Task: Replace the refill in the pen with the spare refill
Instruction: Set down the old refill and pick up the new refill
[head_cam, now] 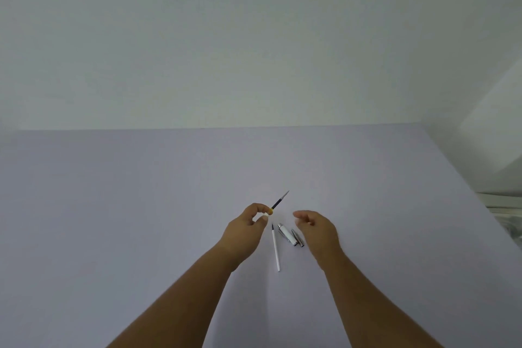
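Head view: left hand [248, 224] hides refill's [278, 202] lower end

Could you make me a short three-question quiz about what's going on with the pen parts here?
1. True or false: the left hand pinches a refill with a dark front part.
2. How many pen pieces lie on the table?
3. Is the right hand holding anything?

Key: 1. True. 2. Three: white refill, white barrel, silver cap. 3. No, its grip is open and empty.
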Tool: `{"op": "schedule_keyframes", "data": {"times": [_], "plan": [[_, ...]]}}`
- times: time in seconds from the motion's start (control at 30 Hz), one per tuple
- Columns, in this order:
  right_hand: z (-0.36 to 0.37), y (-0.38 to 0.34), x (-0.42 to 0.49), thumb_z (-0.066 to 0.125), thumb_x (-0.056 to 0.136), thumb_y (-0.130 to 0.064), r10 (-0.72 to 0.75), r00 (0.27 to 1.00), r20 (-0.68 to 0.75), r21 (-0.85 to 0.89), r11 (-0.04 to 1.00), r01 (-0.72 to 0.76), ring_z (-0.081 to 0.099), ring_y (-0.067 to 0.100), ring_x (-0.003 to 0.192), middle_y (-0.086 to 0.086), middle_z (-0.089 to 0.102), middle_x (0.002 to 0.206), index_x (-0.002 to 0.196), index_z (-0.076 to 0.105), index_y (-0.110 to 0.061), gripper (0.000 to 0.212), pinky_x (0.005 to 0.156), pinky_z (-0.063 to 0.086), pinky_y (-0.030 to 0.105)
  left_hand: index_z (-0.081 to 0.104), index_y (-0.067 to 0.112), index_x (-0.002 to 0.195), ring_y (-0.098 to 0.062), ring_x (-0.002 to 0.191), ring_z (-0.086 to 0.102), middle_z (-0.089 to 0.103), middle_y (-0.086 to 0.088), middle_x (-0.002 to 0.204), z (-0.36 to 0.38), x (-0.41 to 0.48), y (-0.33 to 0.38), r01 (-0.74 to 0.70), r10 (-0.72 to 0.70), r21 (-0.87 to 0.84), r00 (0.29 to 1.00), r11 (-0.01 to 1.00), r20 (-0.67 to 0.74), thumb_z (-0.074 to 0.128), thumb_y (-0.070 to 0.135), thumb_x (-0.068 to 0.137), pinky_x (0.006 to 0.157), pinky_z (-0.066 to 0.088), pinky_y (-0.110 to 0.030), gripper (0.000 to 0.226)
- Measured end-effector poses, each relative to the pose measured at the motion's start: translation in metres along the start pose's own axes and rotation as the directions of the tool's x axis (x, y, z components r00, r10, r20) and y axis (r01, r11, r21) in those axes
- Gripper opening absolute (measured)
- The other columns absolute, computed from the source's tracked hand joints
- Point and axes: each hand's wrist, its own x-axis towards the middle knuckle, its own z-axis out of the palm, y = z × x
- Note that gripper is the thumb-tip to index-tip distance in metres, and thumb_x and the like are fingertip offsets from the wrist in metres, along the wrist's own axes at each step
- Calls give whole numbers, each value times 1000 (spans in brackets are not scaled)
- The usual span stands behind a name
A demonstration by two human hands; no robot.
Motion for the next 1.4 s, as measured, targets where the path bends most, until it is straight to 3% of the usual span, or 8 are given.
{"op": "schedule_keyframes", "data": {"times": [0.1, 0.27, 0.43, 0.5, 0.57, 0.63, 0.7, 1.4], "plan": [[-2, -28, -4, 60, 85, -10, 48, 979, 200, 453, 881, -136, 48, 11, 63, -1, 65, 80, 85, 76, -22, 20, 62, 43, 23, 56, 47, 86, -12, 52, 35, 44, -6, 74, 2, 1, 5, -12, 12, -8, 1000, 1000, -4, 40, 33, 96, 50, 37, -20, 24], [3, -47, -1, 61, 87, -9, 4, 957, 290, 551, 817, -170, 42, 11, 58, 3, 59, 76, 86, 74, -16, 14, 57, 39, 25, 54, 50, 84, -16, 67, 45, 49, -4, 77, 7, 2, 9, -21, 21, -1, 1000, 1000, 10, 40, 33, 96, 54, 39, -21, 25], [-10, -45, 18, 58, 90, -12, 106, 986, 127, 729, 665, -165, 58, 7, 57, -2, 68, 70, 83, 64, -15, 10, 52, 51, 17, 55, 34, 103, -12, 63, 46, 53, 2, 74, 6, 3, 2, 31, -31, -17, 999, 999, -9, 42, 37, 95, 55, 40, -20, 16], [-16, -34, 24, 60, 89, -12, 135, 990, 37, 527, 839, -134, 55, 9, 57, 2, 65, 69, 85, 64, -11, 6, 56, 52, 19, 55, 31, 104, -12, 64, 47, 53, 2, 76, 4, 3, -1, 57, -58, -34, 998, 998, -23, 42, 38, 95, 56, 40, -20, 18], [-18, -16, 26, 64, 85, -14, 89, 996, -9, 82, 993, -88, 57, 14, 64, 5, 65, 75, 89, 67, -8, 8, 70, 52, 28, 55, 28, 103, -11, 62, 46, 54, 2, 76, 3, 4, -3, 74, -76, -40, 997, 996, -31, 42, 39, 95, 55, 40, -20, 19], [-17, 1, 25, 67, 82, -17, 51, 999, 7, -265, 963, -48, 61, 19, 79, 4, 65, 82, 92, 68, -7, 14, 78, 46, 29, 56, 26, 102, -11, 61, 45, 54, 3, 75, 2, 4, -6, 86, -88, -50, 996, 995, -32, 42, 40, 95, 56, 40, -20, 20], [-14, 11, 23, 67, 83, -18, 45, 998, 39, -391, 920, -26, 62, 21, 89, 6, 68, 90, 94, 69, -7, 16, 77, 43, 24, 57, 24, 103, -11, 61, 45, 54, 3, 76, 1, 4, -7, 98, -100, -62, 995, 993, -27, 43, 40, 95, 57, 40, -20, 23], [-6, 24, 15, 60, 87, -13, -16, 1000, 8, -419, 908, 18, 61, 20, 93, 8, 68, 102, 100, 68, -7, 16, 77, 41, 21, 58, 23, 100, -12, 63, 46, 55, -1, 79, -2, 6, -14, 103, -104, -98, 995, 990, -6, 44, 36, 95, 61, 40, -23, 19]]}}
